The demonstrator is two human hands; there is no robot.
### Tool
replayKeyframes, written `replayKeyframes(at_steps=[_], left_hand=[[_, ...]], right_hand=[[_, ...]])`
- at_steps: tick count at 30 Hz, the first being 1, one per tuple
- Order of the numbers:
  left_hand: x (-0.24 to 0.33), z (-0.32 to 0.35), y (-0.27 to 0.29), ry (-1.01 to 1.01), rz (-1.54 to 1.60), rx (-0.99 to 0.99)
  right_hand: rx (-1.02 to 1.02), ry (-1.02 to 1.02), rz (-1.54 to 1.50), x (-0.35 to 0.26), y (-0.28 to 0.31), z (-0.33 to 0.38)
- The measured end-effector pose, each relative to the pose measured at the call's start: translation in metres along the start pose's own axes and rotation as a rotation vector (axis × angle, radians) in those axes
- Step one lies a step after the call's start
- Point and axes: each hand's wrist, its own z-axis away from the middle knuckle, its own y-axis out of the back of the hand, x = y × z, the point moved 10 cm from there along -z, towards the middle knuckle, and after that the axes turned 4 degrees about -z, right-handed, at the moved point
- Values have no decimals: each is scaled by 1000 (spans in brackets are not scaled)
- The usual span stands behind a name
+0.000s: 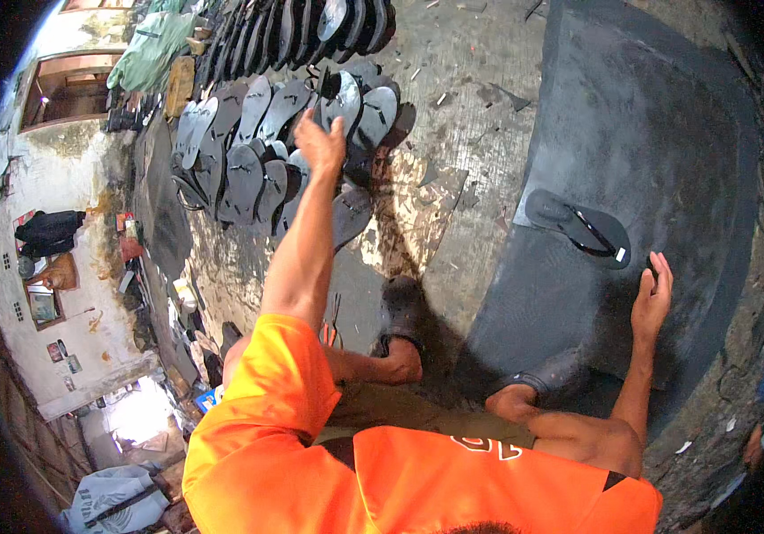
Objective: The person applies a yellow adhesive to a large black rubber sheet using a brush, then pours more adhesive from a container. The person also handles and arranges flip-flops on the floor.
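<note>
My left hand (pixel 319 141) reaches far forward and grips a black sandal sole (pixel 343 100) at the near end of a stacked row of black soles (pixel 248 160). My right hand (pixel 651 298) rests with fingers spread on a large black rubber sheet (pixel 666 133), holding nothing. One finished black flip-flop (pixel 579 228) with a strap lies on that sheet, just left of and beyond my right hand. My orange sleeves fill the lower part of the view.
A second row of upright black soles (pixel 311 27) runs along the top. Bare stained concrete floor (pixel 453 125) lies between the soles and the sheet. My two feet in dark sandals (pixel 402 316) are below. Clutter, cloth and a doorway line the left wall.
</note>
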Motion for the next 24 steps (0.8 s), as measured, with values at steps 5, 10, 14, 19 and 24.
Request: replayKeyframes(at_steps=[5,10,14,19,24], left_hand=[[5,-65,-3,320,471,-96],[22,-111,-16,-153,-147,-266],[-69,-179,29,-147,-108,-96],[-72,-174,66,160,886,-309],[-9,-125,69,209,1450,-444]], right_hand=[[65,0,-39,-28,5,-18],[42,103,24,-85,4,-23],[97,150,96,-102,37,-14],[73,279,175,-181,49,-40],[-218,522,82,-379,-43,-75]])
